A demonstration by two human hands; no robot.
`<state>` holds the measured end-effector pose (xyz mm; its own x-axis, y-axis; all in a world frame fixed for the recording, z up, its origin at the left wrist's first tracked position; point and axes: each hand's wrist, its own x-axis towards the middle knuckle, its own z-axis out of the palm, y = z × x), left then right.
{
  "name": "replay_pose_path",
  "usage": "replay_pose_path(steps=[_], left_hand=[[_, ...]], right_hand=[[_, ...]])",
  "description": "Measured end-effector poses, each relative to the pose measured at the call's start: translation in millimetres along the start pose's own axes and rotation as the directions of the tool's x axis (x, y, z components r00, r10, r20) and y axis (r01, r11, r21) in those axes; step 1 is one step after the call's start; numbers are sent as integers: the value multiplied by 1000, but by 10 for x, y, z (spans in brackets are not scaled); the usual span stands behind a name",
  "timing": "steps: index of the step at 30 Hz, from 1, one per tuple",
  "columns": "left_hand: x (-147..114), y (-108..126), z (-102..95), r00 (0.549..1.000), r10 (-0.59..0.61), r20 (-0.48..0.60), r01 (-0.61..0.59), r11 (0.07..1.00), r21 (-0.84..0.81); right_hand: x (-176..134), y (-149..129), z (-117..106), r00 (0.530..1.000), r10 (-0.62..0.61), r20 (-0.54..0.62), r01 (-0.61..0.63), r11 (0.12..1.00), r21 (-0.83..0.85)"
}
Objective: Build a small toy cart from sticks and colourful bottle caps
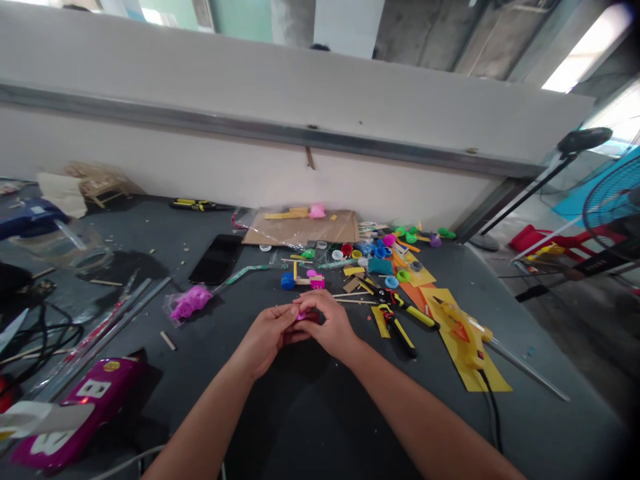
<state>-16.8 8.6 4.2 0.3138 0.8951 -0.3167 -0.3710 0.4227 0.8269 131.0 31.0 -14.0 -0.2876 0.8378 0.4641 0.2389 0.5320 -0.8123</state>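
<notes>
Left hand and right hand meet below frame centre, fingers curled, fingertips closed on a small pink piece. A clear bag, left of centre on the worktop, contains a purple piece. Loose caps lie right of centre.

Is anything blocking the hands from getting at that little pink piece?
Nothing visible blocks them: the left hand and right hand meet around the small pink piece. The little blue-and-pink model lies beyond them, not between.
</notes>
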Motion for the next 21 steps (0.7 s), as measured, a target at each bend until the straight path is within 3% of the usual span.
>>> replay_pose_path(steps=[3,9,14,17,19,21], left_hand=[[16,3,-14,1000,-5,-30,4,1000,-21],[50,-36,-41,997,-49,-62,39,989,-146],[-38,61,105,998,-36,-54,26,981,-190],[-56,161,245,982,42,-185,-88,964,-251],[-36,193,336,958,101,-269,-191,924,-332],[-23,176,427,951,140,-275,-249,874,-416]], right_hand=[[-19,-18,10,1000,23,6,-23,999,-36],[11,-35,9,995,-90,37,92,994,-61],[108,-102,-117,996,-85,-22,80,983,-166],[56,-323,-99,999,-40,-33,32,979,-199],[-47,-527,-7,999,-38,38,45,981,-189],[-157,-707,95,988,-60,142,91,971,-220]])
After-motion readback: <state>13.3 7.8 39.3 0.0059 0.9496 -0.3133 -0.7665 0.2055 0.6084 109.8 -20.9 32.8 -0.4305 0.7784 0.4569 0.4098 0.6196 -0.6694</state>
